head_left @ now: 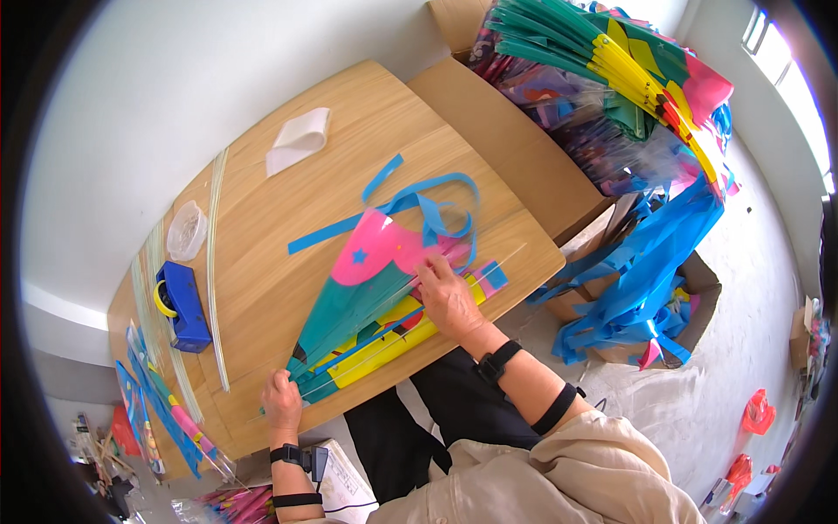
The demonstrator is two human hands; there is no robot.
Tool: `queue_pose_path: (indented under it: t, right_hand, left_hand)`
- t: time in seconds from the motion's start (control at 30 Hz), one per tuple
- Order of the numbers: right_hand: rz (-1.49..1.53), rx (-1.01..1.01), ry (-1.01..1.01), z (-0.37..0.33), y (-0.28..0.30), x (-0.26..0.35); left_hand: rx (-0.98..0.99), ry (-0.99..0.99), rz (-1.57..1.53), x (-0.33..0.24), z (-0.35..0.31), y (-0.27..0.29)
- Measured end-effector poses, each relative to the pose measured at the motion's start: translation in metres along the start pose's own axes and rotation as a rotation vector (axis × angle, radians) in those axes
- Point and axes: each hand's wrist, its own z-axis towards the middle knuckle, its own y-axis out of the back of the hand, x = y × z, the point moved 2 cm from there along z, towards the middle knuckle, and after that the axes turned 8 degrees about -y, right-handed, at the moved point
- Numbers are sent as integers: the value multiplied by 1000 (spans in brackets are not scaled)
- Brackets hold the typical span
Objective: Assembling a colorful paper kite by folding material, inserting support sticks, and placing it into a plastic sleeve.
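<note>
Left grip pinches the kite, which points lower-left, long axis slanting.

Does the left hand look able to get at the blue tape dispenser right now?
Probably yes: the blue tape dispenser sits to the left hand's forward left, with only thin pale rods lying between. It would likely have to let go of the colourful sheet first.

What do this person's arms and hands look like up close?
The left hand and right hand are gloveless. The left wrist strap and right wrist strap are black with dark, boxy pieces. A left forearm band and right forearm band are black too. The right sleeve is loose and beige.
</note>
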Motion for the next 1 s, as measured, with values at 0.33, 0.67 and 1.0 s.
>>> queue_pose_path:
  t: [0.33, 0.67, 1.0]
  right_hand:
    - [-123, 218, 34, 33, -9, -10]
    - [-179, 360, 148, 49, -1, 8]
    - [-184, 323, 372, 54, -11, 0]
  left_hand:
    - [-19, 8, -9, 3, 1, -3]
    - [-8, 24, 2, 6, -4, -7]
    - [-23, 30, -20, 3, -1, -5]
